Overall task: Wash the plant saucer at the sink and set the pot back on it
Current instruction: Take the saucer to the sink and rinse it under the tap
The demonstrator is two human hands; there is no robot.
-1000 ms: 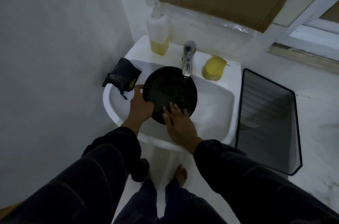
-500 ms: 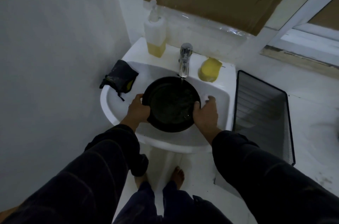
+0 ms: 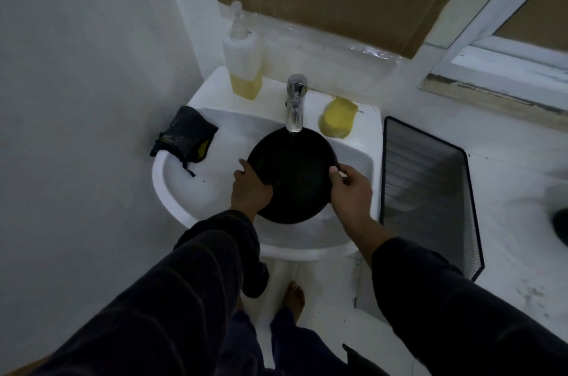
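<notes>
The round black plant saucer (image 3: pixel 295 175) is held over the white sink (image 3: pixel 184 191), under the chrome tap (image 3: pixel 295 102). A thin stream of water runs from the tap onto the saucer. My left hand (image 3: pixel 250 189) grips the saucer's left rim. My right hand (image 3: pixel 350 191) grips its right rim, thumb over the edge. The plant pot is not in view.
A soap dispenser (image 3: pixel 244 65) with yellow liquid stands at the back left of the sink. A yellow sponge (image 3: pixel 338 117) lies right of the tap. A black cloth (image 3: pixel 184 135) hangs over the sink's left rim. A black mesh bin (image 3: pixel 427 191) stands on the floor to the right.
A second ago my right hand lay flat on the saucer's front face; it has moved to grip the right rim. The saucer has shifted under the running tap.
</notes>
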